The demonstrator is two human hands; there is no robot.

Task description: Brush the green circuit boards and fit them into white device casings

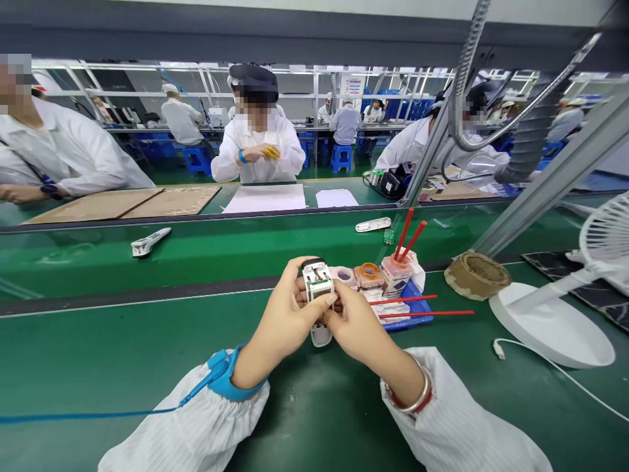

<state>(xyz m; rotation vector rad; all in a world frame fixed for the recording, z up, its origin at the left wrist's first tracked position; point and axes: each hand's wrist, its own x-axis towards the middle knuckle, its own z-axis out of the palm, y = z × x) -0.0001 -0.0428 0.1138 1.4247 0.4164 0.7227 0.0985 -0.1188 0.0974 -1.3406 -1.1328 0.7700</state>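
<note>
- In the head view, the only one, a white casing (pixel 317 287) is held above the green bench (pixel 162 367), just left of the blue tray (pixel 417 320), its inner side facing up towards the wearer.
- The left hand (pixel 280 318) clasps its left side, fingers curled around and thumb laid across the front.
- The right hand (pixel 356 321) has its fingers closed on the lower right edge; the fingertips are partly hidden, so I can't tell if they pinch some smaller part.
- The step in hand, as I judge it, is close two-handed work on the opened casing.
- From here, the next move would seem to call for a firm left grip and light right fingertips, kept off the exposed insides.
- Beyond, a white shell (pixel 373 225) lies near a small green circuit board (pixel 388 236).
</note>
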